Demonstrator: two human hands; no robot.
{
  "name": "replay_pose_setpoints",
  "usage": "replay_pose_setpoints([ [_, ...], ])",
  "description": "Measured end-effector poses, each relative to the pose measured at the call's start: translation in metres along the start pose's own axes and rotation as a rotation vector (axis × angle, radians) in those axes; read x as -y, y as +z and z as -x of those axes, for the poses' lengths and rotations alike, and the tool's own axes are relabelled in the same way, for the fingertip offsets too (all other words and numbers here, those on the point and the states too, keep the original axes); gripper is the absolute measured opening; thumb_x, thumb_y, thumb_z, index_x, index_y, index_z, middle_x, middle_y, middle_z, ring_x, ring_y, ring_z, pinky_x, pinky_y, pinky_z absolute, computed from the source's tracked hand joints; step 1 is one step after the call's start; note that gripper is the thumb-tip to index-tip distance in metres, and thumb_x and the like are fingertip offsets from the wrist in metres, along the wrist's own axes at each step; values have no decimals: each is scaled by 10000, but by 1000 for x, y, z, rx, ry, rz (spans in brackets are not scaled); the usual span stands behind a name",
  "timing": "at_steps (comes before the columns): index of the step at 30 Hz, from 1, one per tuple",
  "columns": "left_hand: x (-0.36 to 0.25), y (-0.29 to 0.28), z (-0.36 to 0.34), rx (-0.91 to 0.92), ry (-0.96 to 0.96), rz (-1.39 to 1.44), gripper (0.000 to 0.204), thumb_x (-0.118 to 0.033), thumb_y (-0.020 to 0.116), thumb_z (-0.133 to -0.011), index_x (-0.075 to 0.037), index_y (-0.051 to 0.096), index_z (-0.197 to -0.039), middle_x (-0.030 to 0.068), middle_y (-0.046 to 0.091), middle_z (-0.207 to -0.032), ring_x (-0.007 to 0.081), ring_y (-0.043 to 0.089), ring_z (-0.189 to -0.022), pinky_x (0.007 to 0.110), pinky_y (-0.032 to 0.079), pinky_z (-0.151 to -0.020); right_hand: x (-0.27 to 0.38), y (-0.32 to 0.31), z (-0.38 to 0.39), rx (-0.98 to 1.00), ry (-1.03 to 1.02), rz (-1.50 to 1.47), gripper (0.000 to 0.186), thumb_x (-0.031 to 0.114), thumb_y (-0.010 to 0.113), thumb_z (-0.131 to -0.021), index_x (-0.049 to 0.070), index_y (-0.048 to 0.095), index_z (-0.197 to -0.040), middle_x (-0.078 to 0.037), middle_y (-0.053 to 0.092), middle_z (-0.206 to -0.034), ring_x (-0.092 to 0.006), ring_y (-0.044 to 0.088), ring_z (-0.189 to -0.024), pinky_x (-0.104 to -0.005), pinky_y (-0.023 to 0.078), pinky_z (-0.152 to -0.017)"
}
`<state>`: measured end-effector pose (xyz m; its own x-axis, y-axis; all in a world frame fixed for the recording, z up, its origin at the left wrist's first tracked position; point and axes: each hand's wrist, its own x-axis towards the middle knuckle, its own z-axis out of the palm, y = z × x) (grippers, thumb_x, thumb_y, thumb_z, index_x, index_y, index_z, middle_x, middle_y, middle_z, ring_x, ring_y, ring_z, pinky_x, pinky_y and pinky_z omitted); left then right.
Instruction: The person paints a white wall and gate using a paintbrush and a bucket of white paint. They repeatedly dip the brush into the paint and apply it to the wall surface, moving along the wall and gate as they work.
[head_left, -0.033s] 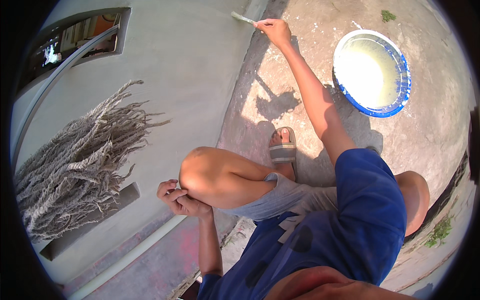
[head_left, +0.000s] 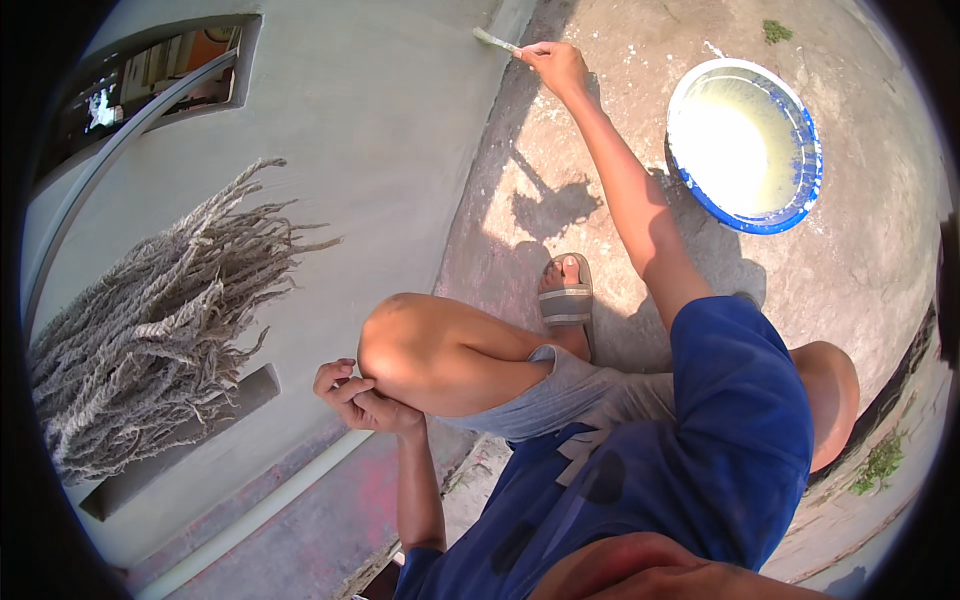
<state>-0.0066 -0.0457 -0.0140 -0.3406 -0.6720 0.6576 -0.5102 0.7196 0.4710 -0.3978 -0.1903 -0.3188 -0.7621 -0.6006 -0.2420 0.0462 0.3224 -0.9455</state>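
My right hand (head_left: 557, 68) grips a thin, pale-bristled paintbrush (head_left: 492, 39) at the top of the view, by the foot of a pale grey wall (head_left: 380, 150). My left hand (head_left: 365, 398) is beside my bent left knee (head_left: 405, 345), its fingers curled closed with nothing visible in them. Right of my right forearm stands a blue, white-rimmed bucket (head_left: 740, 150) with white liquid inside.
A large grey bundle of stringy rope strands (head_left: 160, 330) rests along the wall at left. A window opening (head_left: 150, 85) with a pipe across it is at upper left, a pale pipe (head_left: 270, 500) below. My sandalled foot (head_left: 565, 290) is on speckled concrete (head_left: 640, 50).
My right hand and the brush have shifted slightly to the right and a little down. The left hand looks the same.
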Motion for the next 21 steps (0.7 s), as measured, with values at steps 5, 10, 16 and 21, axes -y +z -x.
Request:
replay_pose_setpoints([
  [5, 5, 1, 1, -2, -47, 43, 206, -38, 393, -985, -98, 448, -796, 77, 469, -1065, 197, 467, -969, 365, 422, -847, -16, 22, 26, 52, 53, 280, 332, 503, 802, -813, 205, 821, -960, -47, 763, -794, -245, 733, -760, -395, 559, -717],
  [10, 5, 0, -1, 39, -4, 4, 205, -44, 403, -990, -94, 443, -795, 77, 465, -1066, 196, 463, -981, 360, 424, -844, 14, 22, 38, 380, -45, -317, 352, 454, 702, -929, 124, 799, -1003, -5, 703, -709, -62, 520, -539, -277, 428, -563],
  [16, 3, 3, -1, 12, -54, 41, 192, -27, 400, -962, -92, 458, -791, 76, 458, -1036, 206, 458, -976, 376, 416, -852, -7, 18, 16, 267, 106, -1, 373, 464, 673, -946, 108, 786, -938, -34, 722, -745, -121, 613, -594, -330, 491, -614],
  [21, -2, 5, -2, -11, -49, -4, 196, 5, 377, -904, -94, 490, -779, 80, 455, -991, 231, 441, -979, 407, 395, -878, -10, 29, 39, 128, 65, 204, 384, 486, 663, -939, 126, 795, -958, -47, 741, -789, -167, 686, -688, -385, 531, -709],
])
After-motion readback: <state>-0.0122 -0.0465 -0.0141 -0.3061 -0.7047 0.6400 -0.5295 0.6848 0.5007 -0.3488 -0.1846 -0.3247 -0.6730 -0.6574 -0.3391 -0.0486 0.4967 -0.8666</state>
